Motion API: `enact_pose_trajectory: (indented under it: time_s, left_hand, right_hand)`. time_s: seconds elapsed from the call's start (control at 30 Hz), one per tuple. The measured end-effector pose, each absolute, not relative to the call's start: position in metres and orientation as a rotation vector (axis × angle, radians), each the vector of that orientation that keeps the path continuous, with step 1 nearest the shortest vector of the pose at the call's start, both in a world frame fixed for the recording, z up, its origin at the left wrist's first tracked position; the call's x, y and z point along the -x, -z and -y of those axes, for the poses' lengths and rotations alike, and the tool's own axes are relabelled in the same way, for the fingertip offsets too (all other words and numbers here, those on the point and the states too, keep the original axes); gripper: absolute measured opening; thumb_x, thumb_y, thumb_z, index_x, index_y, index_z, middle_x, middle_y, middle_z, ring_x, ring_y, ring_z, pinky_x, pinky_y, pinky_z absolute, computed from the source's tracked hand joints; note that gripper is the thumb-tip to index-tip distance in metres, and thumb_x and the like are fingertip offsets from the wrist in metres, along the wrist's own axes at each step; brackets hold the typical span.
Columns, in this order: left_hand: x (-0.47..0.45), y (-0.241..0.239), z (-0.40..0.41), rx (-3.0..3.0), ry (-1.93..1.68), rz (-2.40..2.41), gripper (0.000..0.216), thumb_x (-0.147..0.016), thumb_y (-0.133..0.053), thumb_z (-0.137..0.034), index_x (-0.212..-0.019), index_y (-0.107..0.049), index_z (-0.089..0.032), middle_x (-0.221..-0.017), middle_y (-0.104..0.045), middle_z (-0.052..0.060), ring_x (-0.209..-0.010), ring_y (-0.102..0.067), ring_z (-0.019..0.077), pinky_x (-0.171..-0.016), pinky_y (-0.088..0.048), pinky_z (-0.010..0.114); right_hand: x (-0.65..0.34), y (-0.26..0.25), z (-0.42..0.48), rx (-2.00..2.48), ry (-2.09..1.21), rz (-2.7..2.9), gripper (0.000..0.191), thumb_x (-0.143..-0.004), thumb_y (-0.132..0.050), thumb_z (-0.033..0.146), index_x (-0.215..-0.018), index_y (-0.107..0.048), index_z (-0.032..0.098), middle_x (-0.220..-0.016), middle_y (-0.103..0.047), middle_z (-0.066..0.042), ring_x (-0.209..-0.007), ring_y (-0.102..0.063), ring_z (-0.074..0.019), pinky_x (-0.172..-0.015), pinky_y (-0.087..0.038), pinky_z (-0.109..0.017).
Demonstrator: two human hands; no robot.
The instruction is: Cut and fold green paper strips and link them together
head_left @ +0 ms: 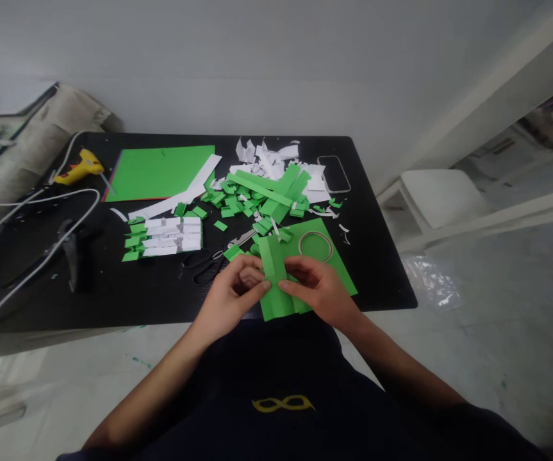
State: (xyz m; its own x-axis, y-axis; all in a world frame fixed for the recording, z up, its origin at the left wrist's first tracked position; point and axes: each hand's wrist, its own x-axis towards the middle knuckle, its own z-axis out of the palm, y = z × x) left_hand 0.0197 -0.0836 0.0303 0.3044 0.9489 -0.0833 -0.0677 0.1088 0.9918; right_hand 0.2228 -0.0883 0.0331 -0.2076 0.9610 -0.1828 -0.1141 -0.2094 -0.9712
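Observation:
A creased piece of green paper [273, 266] is held upright between my two hands at the table's front edge. My left hand [238, 288] is closed on its left side, thumb on the near face. On the right side, my right hand [317, 285] pinches the same paper with thumb and fingers. Black-handled scissors [205, 264] lie just left of my left hand. Beneath and beyond my right hand is a flat green sheet [331, 256] with a ring [315, 246] resting on it. Behind the hands spreads a heap of cut green pieces [238, 198].
White paper scraps [269, 157] and a phone [336, 174] lie at the back. On the left are a green sheet stack [161, 169], a piece with white and green folded strips [165, 235], a yellow glue gun [81, 168] and a white cable [55, 253]. A white stool [442, 195] stands right.

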Motion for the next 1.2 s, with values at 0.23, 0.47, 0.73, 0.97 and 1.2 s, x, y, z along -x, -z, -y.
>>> enact_pose_trajectory:
  time_s: [0.23, 0.47, 0.73, 0.97, 1.2]
  left_hand:
    - [-0.021, -0.030, 0.083, -1.206, -0.925, -0.968, 0.026, -0.088, -0.077, -0.030, -0.101, -0.057, -0.020, -0.072, -0.062, -0.004, -0.066, -0.059, 0.0127, -0.064, -0.047, 0.025]
    - [-0.020, -0.032, 0.083, -1.266, -0.938, -1.010, 0.019, -0.091, -0.074, -0.033, -0.089, -0.061, -0.019, -0.072, -0.052, -0.004, -0.066, -0.051, 0.0120, -0.062, -0.043, 0.024]
    - [-0.015, -0.029, 0.082, -1.318, -1.005, -1.037, 0.011, -0.089, -0.076, -0.026, -0.088, -0.067, -0.020, -0.087, -0.065, 0.002, -0.075, -0.062, 0.0148, -0.069, -0.049, 0.027]
    - [-0.010, -0.033, 0.081, -1.402, -1.098, -0.930, 0.006, -0.088, -0.079, -0.021, -0.087, -0.073, -0.020, -0.108, -0.073, 0.009, -0.102, -0.069, 0.0219, -0.092, -0.054, 0.035]
    - [-0.014, -0.033, 0.081, -1.238, -1.104, -1.025, 0.010, -0.090, -0.078, -0.026, -0.095, -0.071, -0.019, -0.097, -0.078, 0.005, -0.089, -0.073, 0.0189, -0.081, -0.057, 0.031]
  right_hand:
    - [-0.224, -0.030, 0.087, 1.197, -1.501, 1.195, 0.029, -0.078, -0.088, 0.033, -0.102, -0.073, 0.025, -0.104, -0.078, -0.005, -0.103, -0.074, -0.0228, -0.094, -0.061, -0.041]
    - [-0.223, -0.030, 0.088, 1.238, -1.469, 1.236, 0.026, -0.080, -0.087, 0.035, -0.099, -0.074, 0.024, -0.099, -0.076, -0.003, -0.096, -0.073, -0.0215, -0.088, -0.060, -0.038]
    - [-0.226, -0.032, 0.088, 1.164, -1.626, 1.235, 0.033, -0.075, -0.090, 0.026, -0.105, -0.076, 0.024, -0.104, -0.078, -0.004, -0.099, -0.074, -0.0216, -0.091, -0.061, -0.040]
    - [-0.225, -0.034, 0.088, 1.138, -1.586, 1.283, 0.030, -0.078, -0.085, 0.021, -0.107, -0.077, 0.026, -0.106, -0.078, -0.003, -0.097, -0.075, -0.0215, -0.089, -0.062, -0.040]
    - [-0.226, -0.036, 0.088, 1.217, -1.540, 1.355, 0.032, -0.078, -0.082, 0.022, -0.109, -0.078, 0.025, -0.101, -0.077, -0.004, -0.089, -0.071, -0.0210, -0.081, -0.058, -0.039]
